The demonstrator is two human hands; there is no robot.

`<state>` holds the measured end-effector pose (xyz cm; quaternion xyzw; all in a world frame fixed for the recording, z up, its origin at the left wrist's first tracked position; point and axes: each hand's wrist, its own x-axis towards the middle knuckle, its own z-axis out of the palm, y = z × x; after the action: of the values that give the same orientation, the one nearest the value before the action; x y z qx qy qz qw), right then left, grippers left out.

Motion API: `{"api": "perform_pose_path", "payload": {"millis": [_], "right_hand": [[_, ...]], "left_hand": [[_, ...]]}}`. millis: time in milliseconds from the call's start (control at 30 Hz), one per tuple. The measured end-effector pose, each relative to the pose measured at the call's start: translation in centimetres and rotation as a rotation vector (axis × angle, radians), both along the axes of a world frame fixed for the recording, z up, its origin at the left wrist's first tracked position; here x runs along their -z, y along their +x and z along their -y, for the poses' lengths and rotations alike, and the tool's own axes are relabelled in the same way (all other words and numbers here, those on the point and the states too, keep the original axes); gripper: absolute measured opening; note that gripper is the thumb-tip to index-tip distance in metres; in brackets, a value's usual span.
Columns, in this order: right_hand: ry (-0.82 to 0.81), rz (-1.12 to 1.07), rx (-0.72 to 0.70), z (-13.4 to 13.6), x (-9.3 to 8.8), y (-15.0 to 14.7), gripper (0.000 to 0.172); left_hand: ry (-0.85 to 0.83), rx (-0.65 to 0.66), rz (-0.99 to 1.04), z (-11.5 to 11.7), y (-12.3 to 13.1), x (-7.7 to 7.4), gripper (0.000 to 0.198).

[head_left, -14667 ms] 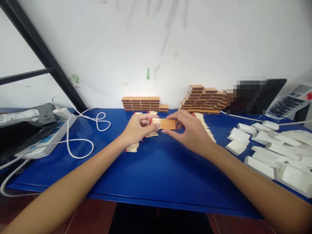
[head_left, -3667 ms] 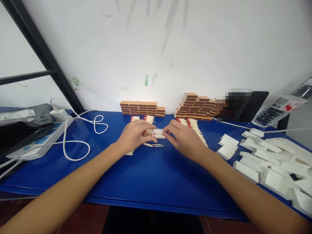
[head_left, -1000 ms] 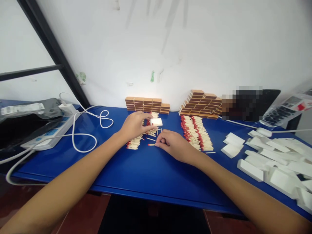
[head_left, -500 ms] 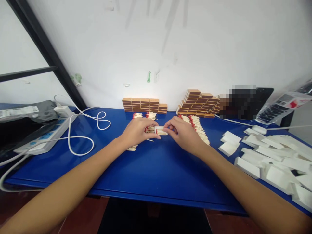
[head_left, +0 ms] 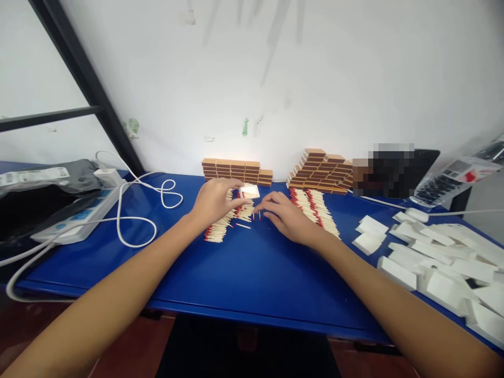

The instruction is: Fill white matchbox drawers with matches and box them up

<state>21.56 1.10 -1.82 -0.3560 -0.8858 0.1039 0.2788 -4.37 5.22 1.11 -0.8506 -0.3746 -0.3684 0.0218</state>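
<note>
My left hand (head_left: 220, 202) pinches a white matchbox tray (head_left: 252, 191) at its left end, between thumb and fingers. Red-headed matches show inside the tray, which is held over a row of loose matches (head_left: 244, 211). Another match row (head_left: 216, 231) lies below my left palm. My right hand (head_left: 289, 216) is low over the table with curled fingers, thumb and index apart. Its fingertips are by a couple of stray matches (head_left: 259, 215); contact with them is unclear. Beyond that hand lie two more rows of matches (head_left: 315, 205), partly hidden by it.
Stacked matchboxes (head_left: 232, 170) stand along the wall, with a taller stack (head_left: 318, 170) further right. White empty trays (head_left: 444, 262) are heaped on the right, near a plastic bottle (head_left: 452, 176). A power strip (head_left: 86, 215) and white cables (head_left: 153, 231) occupy the left of the blue table (head_left: 236, 278).
My right hand has let go of the tray and moved down to the loose matches. My left hand has shifted the tray slightly left and further back.
</note>
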Motion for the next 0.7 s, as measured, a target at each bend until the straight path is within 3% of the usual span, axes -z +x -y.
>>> {"api": "perform_pose_path", "payload": {"millis": [200, 700], "right_hand": [[0.041, 0.044, -0.018, -0.1, 0.0, -0.8, 0.029], [-0.029, 0.169, 0.094, -0.4, -0.1, 1.3, 0.011]], "left_hand": [[0.007, 0.000, -0.009, -0.1, 0.0, 0.1, 0.035], [0.015, 0.009, -0.010, 0.0, 0.1, 0.3, 0.045]]}}
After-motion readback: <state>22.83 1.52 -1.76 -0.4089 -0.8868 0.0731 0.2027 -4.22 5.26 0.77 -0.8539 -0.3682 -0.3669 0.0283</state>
